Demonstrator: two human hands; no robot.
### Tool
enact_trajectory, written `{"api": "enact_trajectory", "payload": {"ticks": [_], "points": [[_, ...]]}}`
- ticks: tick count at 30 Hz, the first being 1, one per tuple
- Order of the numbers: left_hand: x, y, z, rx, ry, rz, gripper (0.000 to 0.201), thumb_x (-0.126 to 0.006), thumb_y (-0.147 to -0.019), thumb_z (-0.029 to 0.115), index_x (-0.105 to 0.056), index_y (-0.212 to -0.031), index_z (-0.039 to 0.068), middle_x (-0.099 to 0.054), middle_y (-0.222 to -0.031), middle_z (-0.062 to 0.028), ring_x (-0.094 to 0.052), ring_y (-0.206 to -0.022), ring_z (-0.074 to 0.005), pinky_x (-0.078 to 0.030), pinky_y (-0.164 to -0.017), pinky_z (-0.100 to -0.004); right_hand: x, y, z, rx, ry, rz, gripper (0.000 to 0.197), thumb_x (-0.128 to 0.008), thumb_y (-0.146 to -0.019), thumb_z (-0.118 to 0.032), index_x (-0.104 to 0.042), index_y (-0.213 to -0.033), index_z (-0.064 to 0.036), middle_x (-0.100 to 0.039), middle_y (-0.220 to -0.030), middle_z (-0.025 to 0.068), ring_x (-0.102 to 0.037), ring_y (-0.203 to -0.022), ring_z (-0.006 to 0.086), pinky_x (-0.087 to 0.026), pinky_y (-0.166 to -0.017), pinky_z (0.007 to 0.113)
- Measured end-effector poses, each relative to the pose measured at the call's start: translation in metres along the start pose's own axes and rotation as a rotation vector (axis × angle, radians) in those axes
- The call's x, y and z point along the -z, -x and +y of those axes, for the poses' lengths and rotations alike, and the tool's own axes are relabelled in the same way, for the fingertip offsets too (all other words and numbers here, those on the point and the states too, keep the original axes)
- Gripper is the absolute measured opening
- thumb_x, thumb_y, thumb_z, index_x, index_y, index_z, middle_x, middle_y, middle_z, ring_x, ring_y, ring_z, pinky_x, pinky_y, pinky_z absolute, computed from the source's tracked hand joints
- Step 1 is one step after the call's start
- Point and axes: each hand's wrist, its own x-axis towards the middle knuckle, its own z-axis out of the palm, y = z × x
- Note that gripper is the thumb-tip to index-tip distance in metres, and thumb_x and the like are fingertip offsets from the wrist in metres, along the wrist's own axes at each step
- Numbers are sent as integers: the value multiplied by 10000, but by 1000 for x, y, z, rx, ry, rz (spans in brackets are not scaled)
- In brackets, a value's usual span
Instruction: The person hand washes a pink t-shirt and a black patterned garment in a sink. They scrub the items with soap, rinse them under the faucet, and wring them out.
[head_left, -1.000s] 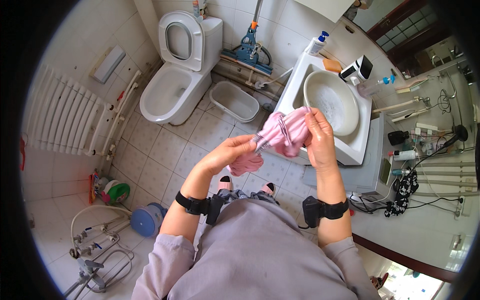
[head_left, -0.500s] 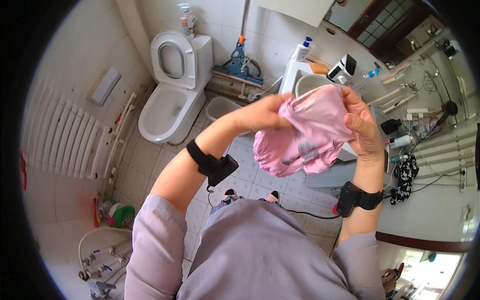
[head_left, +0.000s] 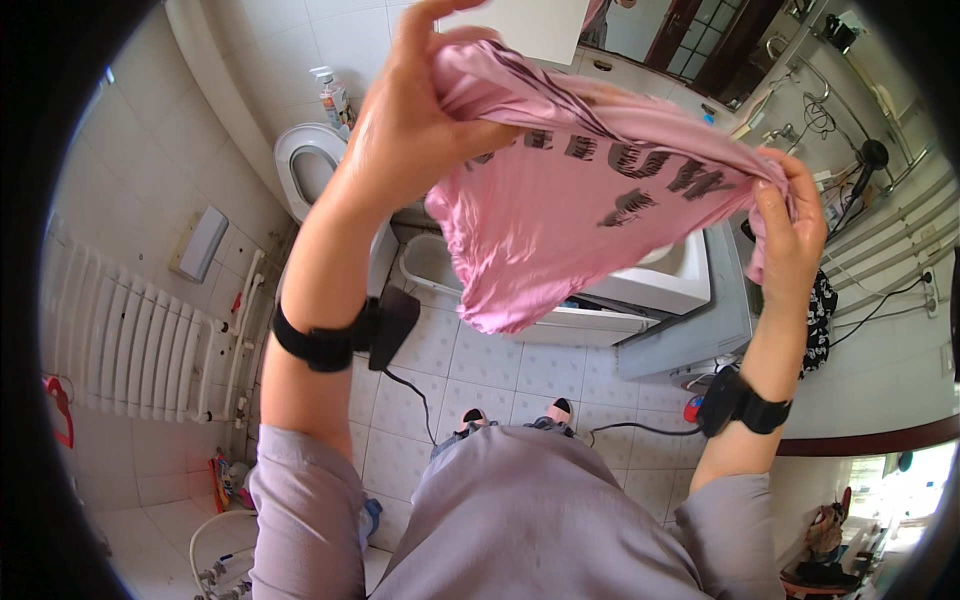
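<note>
A wet-looking pink garment (head_left: 560,210) with dark printed lettering hangs stretched between my hands at chest height or above. Along its bunched upper edge, my left hand (head_left: 400,135) grips the left end, thumb in front of the cloth and one finger raised. The other left fingers are partly hidden by the fabric. My right hand (head_left: 795,215) pinches the right corner, thumb pressed on the cloth. Below, the fabric narrows to a crumpled lower end. Whether it is a shirt or another piece of clothing I cannot tell.
Behind the cloth is a white washbasin cabinet (head_left: 685,275), partly covered. A grey appliance (head_left: 725,320) stands beside it. The toilet (head_left: 310,170) and a pale bin (head_left: 430,262) are at the left. A white radiator (head_left: 130,320) lines the left wall. Black bands with boxes and cables sit on my forearms.
Both hands have risen and moved apart. The pink garment, bunched up before, is now spread out between them with its lettering showing.
</note>
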Motion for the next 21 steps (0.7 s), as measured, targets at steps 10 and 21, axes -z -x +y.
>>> {"api": "enact_trajectory", "payload": {"ticks": [10, 21], "points": [[93, 34, -75, 455, -580, -196, 494, -779, -605, 178, -559, -1011, 0, -623, -895, -157, -624, -771, -232, -511, -691, -334, -29, -2, 63, -350, 137, -473, 222, -581, -738, -20, -610, -958, -3, -628, -852, 40, -580, -772, 113, -473, -676, 252], [123, 131, -111, 490, -839, -358, 200, -683, -677, 140, -600, -852, 91, -631, -790, -117, -620, -805, -255, -485, -706, -368, -72, 57, 84, -290, 200, -475, 95, -545, -786, -80, -617, -820, -28, -641, -769, 79, -618, -711, 165, -469, -638, 288]]}}
